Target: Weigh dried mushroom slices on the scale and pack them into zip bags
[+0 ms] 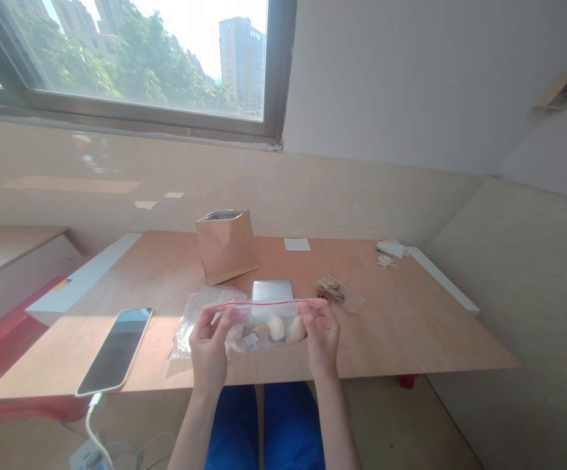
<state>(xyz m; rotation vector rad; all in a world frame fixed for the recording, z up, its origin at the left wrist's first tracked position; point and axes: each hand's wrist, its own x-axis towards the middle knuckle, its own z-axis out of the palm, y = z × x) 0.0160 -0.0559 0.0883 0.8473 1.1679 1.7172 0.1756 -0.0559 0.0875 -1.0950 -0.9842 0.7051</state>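
Note:
A clear zip bag (261,333) with a red seal line is stretched level between my two hands, above the table's front edge. Inside it are several pale, lumpy pieces (276,328) and a small white label or packet (250,339). My left hand (211,339) pinches the bag's top left corner, and my right hand (321,333) pinches the top right one. Just behind the bag lies a flat silver-white scale or tin (272,289), partly covered by it. Crumpled clear plastic bags (185,326) lie beside my left hand.
A brown paper pouch (227,247) stands open at the back. A zip bag of dried brown pieces (332,289) lies right of centre. The phone (115,352) at left has a white cable (92,424) hanging off the edge. White scraps (388,251) and a paper (297,244) lie farther back.

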